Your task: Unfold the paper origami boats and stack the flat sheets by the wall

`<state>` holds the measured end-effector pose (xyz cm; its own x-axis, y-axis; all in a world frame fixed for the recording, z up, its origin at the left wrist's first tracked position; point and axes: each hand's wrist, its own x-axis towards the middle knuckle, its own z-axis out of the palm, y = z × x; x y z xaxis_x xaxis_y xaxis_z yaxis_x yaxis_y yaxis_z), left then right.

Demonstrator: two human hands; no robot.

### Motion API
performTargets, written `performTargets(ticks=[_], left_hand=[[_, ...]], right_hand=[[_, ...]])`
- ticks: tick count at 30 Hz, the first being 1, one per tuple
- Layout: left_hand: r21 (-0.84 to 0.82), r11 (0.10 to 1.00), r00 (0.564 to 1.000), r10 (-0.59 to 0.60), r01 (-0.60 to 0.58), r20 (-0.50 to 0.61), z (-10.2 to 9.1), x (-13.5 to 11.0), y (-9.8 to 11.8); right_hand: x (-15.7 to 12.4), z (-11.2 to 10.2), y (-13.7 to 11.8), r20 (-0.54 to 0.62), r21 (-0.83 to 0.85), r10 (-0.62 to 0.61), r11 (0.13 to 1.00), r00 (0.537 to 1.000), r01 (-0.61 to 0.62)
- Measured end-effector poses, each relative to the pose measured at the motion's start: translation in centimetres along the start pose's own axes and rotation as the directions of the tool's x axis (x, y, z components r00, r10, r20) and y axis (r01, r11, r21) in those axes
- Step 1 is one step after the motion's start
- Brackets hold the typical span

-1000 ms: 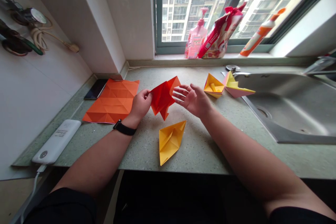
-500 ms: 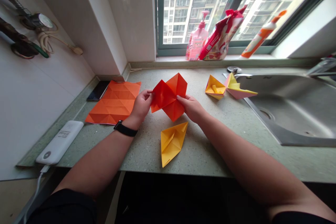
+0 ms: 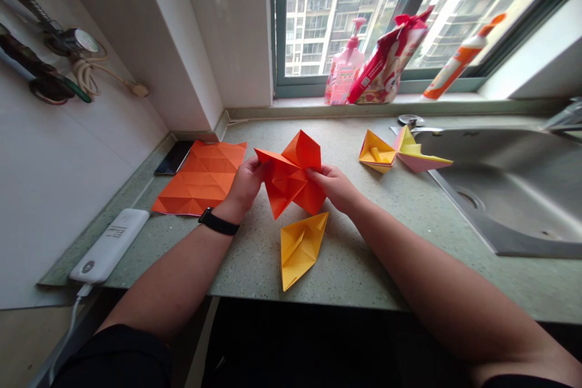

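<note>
Between my hands, raised over the counter, is a folded orange-red origami paper [image 3: 291, 179] with several pointed flaps standing out. My left hand [image 3: 248, 185] pinches its left flap, and a dark watch sits on that wrist. On the other side my right hand [image 3: 334, 187] grips the paper, thumb on top near the middle. Just below lies a yellow folded paper boat shape [image 3: 302, 248] on the counter. A creased orange sheet [image 3: 200, 179] is spread flat beside my left hand. Fingertips behind the paper are hidden.
Folded yellow and pink paper pieces [image 3: 378, 154] stand near the steel sink [image 3: 500, 194] on the right. A phone [image 3: 175, 157] and a white power bank [image 3: 110, 245] with a cable lie on the left. A pump bottle [image 3: 344, 70], a red bag and an orange-white bottle stand on the windowsill.
The orange-red paper has turned in my hands: its left part has opened and tilted, with one point now facing down. Both hands keep their hold. The view has shifted slightly.
</note>
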<state>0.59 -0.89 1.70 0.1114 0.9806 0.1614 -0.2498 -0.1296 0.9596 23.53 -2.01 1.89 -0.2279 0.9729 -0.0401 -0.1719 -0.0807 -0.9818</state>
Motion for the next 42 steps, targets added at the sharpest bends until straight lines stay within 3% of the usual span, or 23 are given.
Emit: performTargets(ticks=[6, 9, 15, 19, 22, 24, 27, 29, 33, 42], left_hand=[[-0.276, 0.918, 0.951, -0.234, 0.285, 0.202, 0.2, -0.1, 0.0], [-0.305, 0.894, 0.936, -0.263, 0.327, 0.232, 0.3, -0.1, 0.0], [-0.381, 0.893, 0.971, -0.232, 0.237, 0.061, 0.1, 0.4, 0.4], [-0.404, 0.885, 0.960, -0.276, 0.232, -0.053, -0.3, 0.8, 0.4], [-0.352, 0.904, 0.956, -0.285, 0.243, -0.072, -0.5, 0.6, 0.3], [-0.295, 0.905, 0.948, -0.317, 0.305, 0.006, -0.5, 0.2, 0.2], [-0.227, 0.887, 0.909, -0.356, 0.402, 0.216, -0.1, -0.4, 0.0], [-0.239, 0.881, 0.892, -0.328, 0.408, 0.310, 0.3, -0.7, -0.1], [-0.310, 0.863, 0.889, -0.280, 0.399, 0.363, 0.7, -1.0, 0.0], [-0.357, 0.834, 0.894, -0.313, 0.420, 0.319, 0.5, -1.2, 1.0]], right_hand=[[-0.1, -0.1, 0.4, 0.043, 0.086, 0.073, 0.993, 0.996, -0.077], [-0.1, 0.1, 0.6, 0.075, 0.095, 0.098, 0.990, 0.992, -0.105], [0.4, 0.1, 0.9, -0.023, 0.101, 0.015, 0.995, 1.000, -0.013], [0.9, -0.4, 1.0, -0.125, 0.091, -0.069, 0.993, 0.990, 0.081], [1.0, -0.4, 0.9, -0.169, 0.075, -0.120, 0.988, 0.978, 0.134], [1.0, -0.2, 0.8, -0.208, 0.059, -0.158, 0.983, 0.965, 0.174], [0.8, -0.1, 0.7, -0.248, 0.035, -0.209, 0.974, 0.946, 0.224], [0.7, -0.1, 0.6, -0.232, 0.029, -0.208, 0.975, 0.950, 0.221], [0.5, -0.3, 0.7, -0.173, 0.077, -0.143, 0.984, 0.974, 0.158], [0.5, -0.5, 1.4, 0.019, 0.223, 0.011, 0.975, 1.000, -0.015]])
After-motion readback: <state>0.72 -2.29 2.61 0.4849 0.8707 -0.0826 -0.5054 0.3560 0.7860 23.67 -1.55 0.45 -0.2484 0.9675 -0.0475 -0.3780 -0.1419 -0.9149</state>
